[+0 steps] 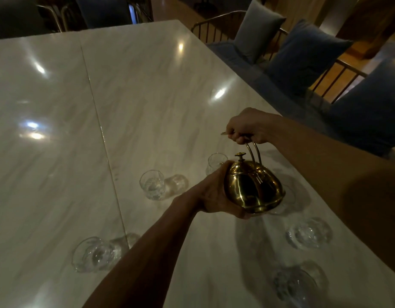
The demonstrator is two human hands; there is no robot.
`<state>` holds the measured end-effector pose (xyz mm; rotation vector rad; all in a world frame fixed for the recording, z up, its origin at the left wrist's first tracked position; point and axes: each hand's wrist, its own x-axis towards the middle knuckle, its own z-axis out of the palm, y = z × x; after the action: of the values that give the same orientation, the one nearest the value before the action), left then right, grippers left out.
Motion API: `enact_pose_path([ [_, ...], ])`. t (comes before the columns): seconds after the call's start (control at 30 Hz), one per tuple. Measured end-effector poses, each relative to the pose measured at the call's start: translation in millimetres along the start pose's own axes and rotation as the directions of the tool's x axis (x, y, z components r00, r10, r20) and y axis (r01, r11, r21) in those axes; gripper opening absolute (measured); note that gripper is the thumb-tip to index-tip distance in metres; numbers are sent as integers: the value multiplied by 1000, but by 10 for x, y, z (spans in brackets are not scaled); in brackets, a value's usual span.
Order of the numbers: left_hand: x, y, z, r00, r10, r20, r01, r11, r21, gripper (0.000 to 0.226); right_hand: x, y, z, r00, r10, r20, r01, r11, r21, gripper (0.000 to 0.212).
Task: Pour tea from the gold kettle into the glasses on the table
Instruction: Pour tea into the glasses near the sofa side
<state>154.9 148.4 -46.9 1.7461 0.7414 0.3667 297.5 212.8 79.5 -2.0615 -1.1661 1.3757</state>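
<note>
Fingers (237,138) of right hand (249,127) wrap the handle, left hand (214,194) cups the body of the gold kettle (254,187), tilted above the marble table (147,96) at right centre; glasses (153,185) around look clear, so pouring likely mostly remains.

The gold kettle (252,192), polished and round-bellied with a knobbed lid and a tall double-rod handle, is up off the marble tabletop (147,96), tilted with its lid leaning away to the left. Clear glasses stand upright around it: a far glass (215,161) just behind it, a left glass (152,185), a near-left glass (95,254), and two right glasses (310,234) (296,287).
</note>
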Motion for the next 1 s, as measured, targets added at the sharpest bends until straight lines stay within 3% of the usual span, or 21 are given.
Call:
enact_pose_path([
  [0.57, 5, 14, -20, 1000, -15, 10, 15, 1000, -8, 110, -22, -67, 36, 1000, 6, -14, -7, 997, -72, 14],
  [1.0, 19, 36, -6, 999, 30, 13, -31, 996, 85, 114, -120, -4, -27, 999, -12, -42, 11, 1000, -23, 14],
])
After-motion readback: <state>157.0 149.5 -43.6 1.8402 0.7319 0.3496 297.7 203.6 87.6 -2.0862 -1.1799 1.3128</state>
